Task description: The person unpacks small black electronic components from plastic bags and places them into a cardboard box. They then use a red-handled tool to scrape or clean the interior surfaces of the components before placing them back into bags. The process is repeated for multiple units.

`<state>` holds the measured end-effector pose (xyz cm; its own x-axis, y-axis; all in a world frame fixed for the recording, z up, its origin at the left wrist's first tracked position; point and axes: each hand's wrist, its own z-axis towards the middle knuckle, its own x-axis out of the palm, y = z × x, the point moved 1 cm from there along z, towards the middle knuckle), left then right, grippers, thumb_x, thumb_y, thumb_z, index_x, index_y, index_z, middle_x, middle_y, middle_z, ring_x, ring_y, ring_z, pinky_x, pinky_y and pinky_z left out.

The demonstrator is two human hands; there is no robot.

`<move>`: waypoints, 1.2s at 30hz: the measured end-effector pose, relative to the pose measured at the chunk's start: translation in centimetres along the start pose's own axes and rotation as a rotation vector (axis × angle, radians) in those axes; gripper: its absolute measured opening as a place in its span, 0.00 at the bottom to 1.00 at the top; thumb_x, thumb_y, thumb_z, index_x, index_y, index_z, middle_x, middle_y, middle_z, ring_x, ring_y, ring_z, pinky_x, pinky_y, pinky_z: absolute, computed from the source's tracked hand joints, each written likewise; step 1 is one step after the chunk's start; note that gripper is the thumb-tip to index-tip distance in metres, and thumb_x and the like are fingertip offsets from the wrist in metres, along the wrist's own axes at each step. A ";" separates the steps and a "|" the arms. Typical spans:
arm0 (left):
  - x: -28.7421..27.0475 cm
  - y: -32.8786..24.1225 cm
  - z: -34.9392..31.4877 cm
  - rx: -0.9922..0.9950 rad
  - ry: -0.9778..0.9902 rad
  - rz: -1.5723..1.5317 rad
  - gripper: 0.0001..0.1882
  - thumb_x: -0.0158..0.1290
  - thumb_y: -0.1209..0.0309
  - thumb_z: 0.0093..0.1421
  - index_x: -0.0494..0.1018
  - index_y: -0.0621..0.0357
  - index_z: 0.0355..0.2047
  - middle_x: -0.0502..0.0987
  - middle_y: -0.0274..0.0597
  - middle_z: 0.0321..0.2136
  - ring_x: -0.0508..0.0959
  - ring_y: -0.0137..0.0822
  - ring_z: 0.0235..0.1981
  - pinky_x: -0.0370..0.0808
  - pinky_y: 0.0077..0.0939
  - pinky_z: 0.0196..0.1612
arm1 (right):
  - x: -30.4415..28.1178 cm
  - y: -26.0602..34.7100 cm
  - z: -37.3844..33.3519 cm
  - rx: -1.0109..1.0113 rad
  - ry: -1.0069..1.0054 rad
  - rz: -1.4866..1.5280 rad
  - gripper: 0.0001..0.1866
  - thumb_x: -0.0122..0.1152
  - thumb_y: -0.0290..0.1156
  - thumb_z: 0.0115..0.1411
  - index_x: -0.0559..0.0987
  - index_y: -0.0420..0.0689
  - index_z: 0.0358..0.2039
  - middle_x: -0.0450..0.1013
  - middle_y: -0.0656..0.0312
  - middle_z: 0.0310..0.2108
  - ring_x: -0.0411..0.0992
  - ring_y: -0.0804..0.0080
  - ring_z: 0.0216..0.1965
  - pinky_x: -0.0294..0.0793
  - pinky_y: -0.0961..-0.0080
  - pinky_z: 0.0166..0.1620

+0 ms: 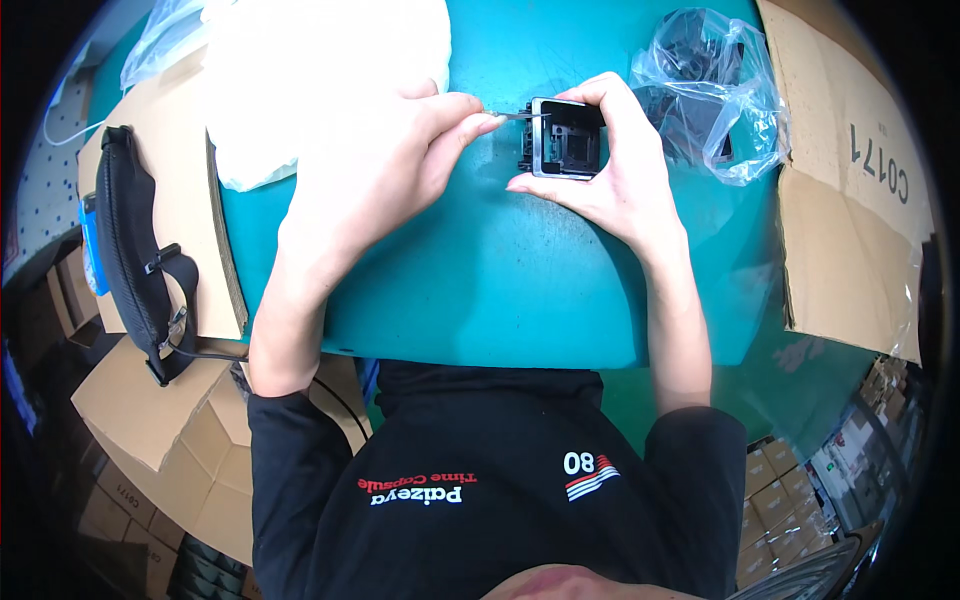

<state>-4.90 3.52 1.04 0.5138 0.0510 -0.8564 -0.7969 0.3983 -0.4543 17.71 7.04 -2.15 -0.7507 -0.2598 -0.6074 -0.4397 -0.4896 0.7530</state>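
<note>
My right hand (630,175) grips a black, box-shaped plastic housing (540,160) above the table, thumb along its near side and fingers round the far side. The housing's open side shows a hollow inside with black molded parts. Between the thumb and forefinger of my left hand (415,145) is a thin metal tool (508,116), much like tweezers. Its dark tip reaches over the left rim of the housing. Whether the tip touches anything inside, I cannot tell.
A teal mat (480,290) covers the table. Clear plastic bags (705,100) with dark parts lie to the right, beside a cardboard box (850,200). At the left are a white bag (330,60), cardboard (185,200) and a black belt bag (130,220). An opened carton (180,430) stands below the table edge.
</note>
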 end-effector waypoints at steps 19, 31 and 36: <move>2.0 2.0 0.1 -0.007 -0.042 0.189 0.08 0.58 0.66 0.65 0.83 0.55 0.39 0.78 0.44 0.23 0.80 0.42 0.24 0.75 0.32 0.28 | 0.0 -0.1 0.0 -0.028 0.014 -0.042 0.40 0.85 0.47 0.40 0.72 0.39 0.45 0.71 0.55 0.39 0.75 0.59 0.39 0.78 0.67 0.45; 2.5 1.4 -1.6 -0.165 -0.175 -0.274 0.08 0.53 0.72 0.70 0.80 0.60 0.44 0.82 0.43 0.30 0.81 0.33 0.30 0.78 0.25 0.38 | -0.2 0.2 -0.1 -0.101 0.035 -0.108 0.38 0.84 0.41 0.40 0.80 0.46 0.53 0.75 0.59 0.42 0.74 0.65 0.41 0.75 0.71 0.46; 2.3 0.9 -1.8 -0.131 -0.261 -0.431 0.08 0.56 0.71 0.67 0.81 0.59 0.43 0.83 0.45 0.30 0.84 0.40 0.32 0.79 0.29 0.37 | -0.2 -0.5 -0.4 -0.158 -0.073 -0.011 0.37 0.86 0.42 0.38 0.79 0.44 0.49 0.74 0.59 0.40 0.75 0.65 0.41 0.76 0.71 0.45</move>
<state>-5.00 2.33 -1.75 0.8531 0.1411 -0.5022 -0.5195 0.3168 -0.7936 18.30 6.97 -2.48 -0.7828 -0.1957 -0.5907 -0.3688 -0.6186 0.6938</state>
